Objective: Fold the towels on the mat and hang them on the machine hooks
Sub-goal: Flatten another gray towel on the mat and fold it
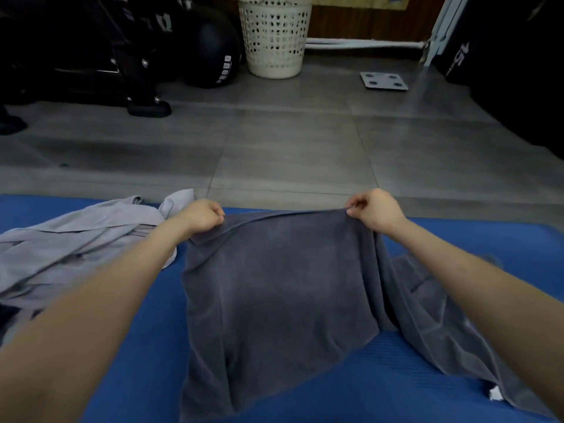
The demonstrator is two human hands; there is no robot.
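A dark grey towel point(274, 285) is stretched over the blue mat point(457, 239), its far edge lifted and pulled taut between my hands. My left hand point(203, 215) pinches the far left corner. My right hand point(377, 210) pinches the far right corner. The towel's right part point(433, 315) lies bunched on the mat under my right forearm. A light grey towel point(76, 239) lies crumpled on the mat to the left, beside my left forearm.
Grey tiled floor point(290, 141) lies beyond the mat. At the back stand a white perforated basket point(274, 38), a black ball point(210, 47), a black exercise machine point(122, 56) at the left, and a flat scale point(384, 81). Dark equipment point(518, 71) fills the right edge.
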